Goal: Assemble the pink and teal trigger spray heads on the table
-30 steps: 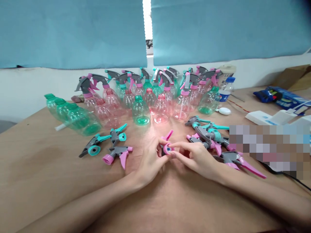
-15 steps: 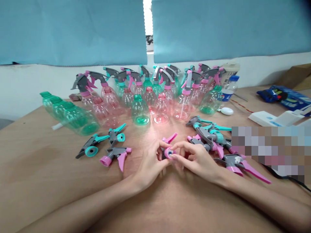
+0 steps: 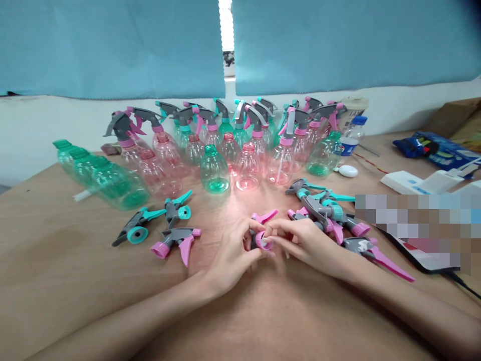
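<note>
My left hand (image 3: 236,248) is closed round a pink-and-grey trigger spray head (image 3: 264,241), its collar opening turned toward me. Its pink trigger sticks up beyond my fingers. At the collar's mouth the thumb and forefinger of my right hand (image 3: 300,243) are pinched together. Something small and pale shows at those fingertips, too small to name. To the left lie several loose spray heads, among them a pink one (image 3: 176,243) and a turquoise one (image 3: 137,228). More spray heads (image 3: 319,208) are heaped beyond my right hand.
Across the back stand clear pink bottles (image 3: 248,168) and green bottles (image 3: 215,170), several topped with spray heads. Green bottles (image 3: 120,183) lie tipped at left. At right are a blue-capped bottle (image 3: 351,136), a white power strip (image 3: 408,183), a blue packet (image 3: 438,153) and a partly blurred-out device (image 3: 432,258).
My right fingertips have shifted to the upper rim of the collar, and a pale bit now shows where the dark hole was. My left hand keeps its hold; the view has moved slightly.
</note>
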Demonstrator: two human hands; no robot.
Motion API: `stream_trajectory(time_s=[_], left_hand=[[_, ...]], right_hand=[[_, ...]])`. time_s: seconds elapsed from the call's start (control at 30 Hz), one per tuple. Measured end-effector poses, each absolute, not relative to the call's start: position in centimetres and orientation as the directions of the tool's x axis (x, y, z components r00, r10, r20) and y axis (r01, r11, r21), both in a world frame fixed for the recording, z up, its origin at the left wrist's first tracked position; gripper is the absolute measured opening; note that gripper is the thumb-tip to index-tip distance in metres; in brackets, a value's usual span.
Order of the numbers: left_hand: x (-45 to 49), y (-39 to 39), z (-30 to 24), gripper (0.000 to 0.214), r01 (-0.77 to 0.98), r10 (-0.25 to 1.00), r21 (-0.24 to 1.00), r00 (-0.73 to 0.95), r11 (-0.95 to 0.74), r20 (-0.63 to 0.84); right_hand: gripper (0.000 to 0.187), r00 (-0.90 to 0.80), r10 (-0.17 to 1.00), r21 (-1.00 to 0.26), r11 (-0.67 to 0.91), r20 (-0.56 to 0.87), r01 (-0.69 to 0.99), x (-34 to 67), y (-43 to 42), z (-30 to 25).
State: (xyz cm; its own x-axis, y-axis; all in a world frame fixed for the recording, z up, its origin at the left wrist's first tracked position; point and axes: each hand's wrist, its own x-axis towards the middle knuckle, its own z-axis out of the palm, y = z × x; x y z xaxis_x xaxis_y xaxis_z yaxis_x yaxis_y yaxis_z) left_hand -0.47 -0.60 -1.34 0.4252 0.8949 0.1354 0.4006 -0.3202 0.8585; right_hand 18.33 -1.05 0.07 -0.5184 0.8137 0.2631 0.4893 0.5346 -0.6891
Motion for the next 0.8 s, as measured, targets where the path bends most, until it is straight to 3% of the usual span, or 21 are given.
stream_trajectory(time_s=[0.13, 0.37, 0.6, 0.8], left_hand=[[-0.5, -0.6, -1.3, 0.026, 0.412, 0.886, 0.846, 0.442, -0.337, 0.137], [-0.2, -0.7, -1.0, 0.025, 0.419, 0.893, 0.860, 0.441, -0.291, 0.087], [-0.3, 0.0, -1.0, 0.019, 0.331, 0.932, 0.918, 0.348, -0.221, 0.099], [-0.4, 0.4, -1.4, 0.026, 0.286, 0.959, 0.942, 0.263, -0.178, 0.101]], right_hand=[[0.014, -0.547, 0.789, -0.657, 0.572, 0.278, 0.491, 18.6, -0.9, -0.1], [0.019, -0.540, 0.826, -0.663, 0.498, 0.165, 0.559, 18.4, -1.1, 0.1], [0.023, -0.476, 0.827, -0.615, 0.549, 0.299, 0.567, 19.1, -1.7, 0.8], [0.016, -0.454, 0.811, -0.432, 0.583, 0.370, 0.688, 19.5, -1.1, -1.2]])
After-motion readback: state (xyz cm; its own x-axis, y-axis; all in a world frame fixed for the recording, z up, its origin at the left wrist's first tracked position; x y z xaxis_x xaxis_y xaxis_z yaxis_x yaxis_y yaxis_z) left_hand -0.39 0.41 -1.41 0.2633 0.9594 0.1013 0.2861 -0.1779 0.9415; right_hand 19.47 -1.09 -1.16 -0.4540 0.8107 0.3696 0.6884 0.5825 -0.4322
